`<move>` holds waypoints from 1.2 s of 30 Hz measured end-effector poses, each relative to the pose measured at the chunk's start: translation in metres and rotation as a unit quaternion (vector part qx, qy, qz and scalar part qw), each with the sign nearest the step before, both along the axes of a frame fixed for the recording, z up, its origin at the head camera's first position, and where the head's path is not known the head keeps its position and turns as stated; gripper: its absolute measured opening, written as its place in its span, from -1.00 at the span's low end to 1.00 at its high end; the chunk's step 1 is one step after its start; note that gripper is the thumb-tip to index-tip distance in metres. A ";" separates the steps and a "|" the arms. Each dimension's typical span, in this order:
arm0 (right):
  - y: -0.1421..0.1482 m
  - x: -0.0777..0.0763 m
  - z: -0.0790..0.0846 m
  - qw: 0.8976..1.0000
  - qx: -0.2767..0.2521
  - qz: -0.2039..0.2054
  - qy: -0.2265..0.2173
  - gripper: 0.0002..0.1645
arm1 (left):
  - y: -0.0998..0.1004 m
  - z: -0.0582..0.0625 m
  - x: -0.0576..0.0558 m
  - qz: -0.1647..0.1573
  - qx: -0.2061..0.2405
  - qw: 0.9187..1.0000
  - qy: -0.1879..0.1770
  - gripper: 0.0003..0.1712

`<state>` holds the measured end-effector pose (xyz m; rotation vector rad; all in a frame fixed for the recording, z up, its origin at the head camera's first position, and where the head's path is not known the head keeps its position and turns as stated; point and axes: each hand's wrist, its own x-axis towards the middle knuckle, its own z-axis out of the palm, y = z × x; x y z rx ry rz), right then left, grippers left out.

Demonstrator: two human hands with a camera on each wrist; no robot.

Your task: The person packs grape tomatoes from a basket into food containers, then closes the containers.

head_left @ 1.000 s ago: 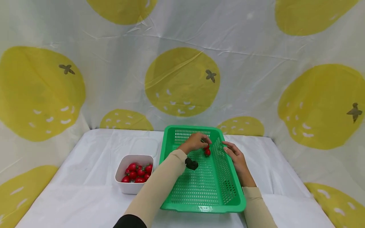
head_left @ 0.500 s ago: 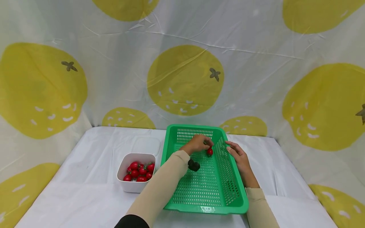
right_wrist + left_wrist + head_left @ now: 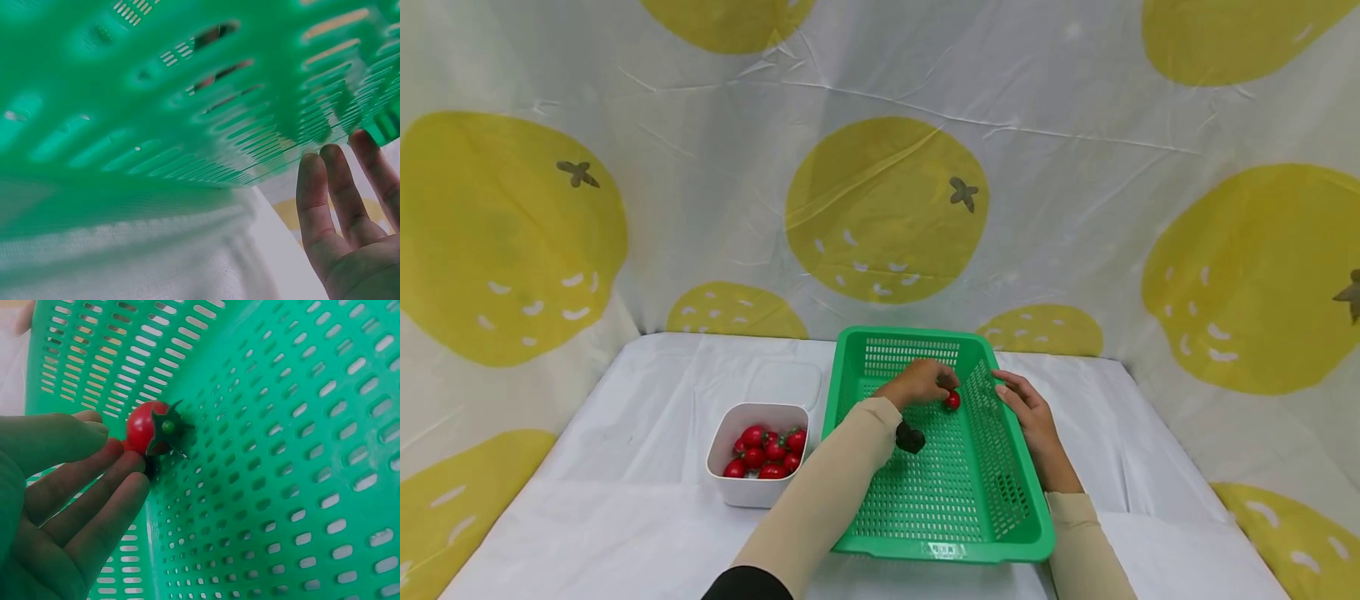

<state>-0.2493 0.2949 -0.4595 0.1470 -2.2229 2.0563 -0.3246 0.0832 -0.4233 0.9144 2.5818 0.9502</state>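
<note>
My left hand point(image 3: 923, 382) reaches into the far part of a green perforated basket point(image 3: 943, 550). In the left wrist view, a cherry tomato point(image 3: 145, 427) with a green calyx lies against the basket wall, just beyond the fingertips. Those fingers point(image 3: 103, 528) are fairly straight, with the thumb apart from them and nothing visible between. A sliver of red shows behind the fingertips, mostly hidden. My right hand point(image 3: 1028, 417) is at the basket's right side, its thumb by the rim. In the right wrist view its straight fingers point(image 3: 312, 200) are at the outer wall.
Left of the basket stands a white square container point(image 3: 752, 493) with several cherry tomatoes point(image 3: 772, 450) in it. A flat translucent lid point(image 3: 784, 383) lies behind it on the white cloth point(image 3: 625, 517). A curtain with yellow fruit prints point(image 3: 887, 208) hangs behind.
The left hand has lowered slightly toward the tomato. One of two tomatoes visible by it earlier is now out of sight in the head view. The right hand stays at the basket's side.
</note>
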 end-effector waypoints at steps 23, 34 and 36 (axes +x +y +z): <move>0.005 -0.009 -0.010 1.000 -0.001 -0.007 -0.005 -0.47 | 0.005 -0.004 0.000 -0.048 -0.071 0.996 0.036 -0.72; 0.004 -0.010 -0.013 1.000 0.002 -0.015 0.000 -0.48 | 0.008 -0.011 0.001 -0.037 -0.055 0.998 0.002 -0.69; 0.004 -0.010 -0.013 1.000 0.005 -0.015 -0.004 -0.47 | 0.009 -0.012 0.002 -0.035 -0.058 0.998 0.011 -0.70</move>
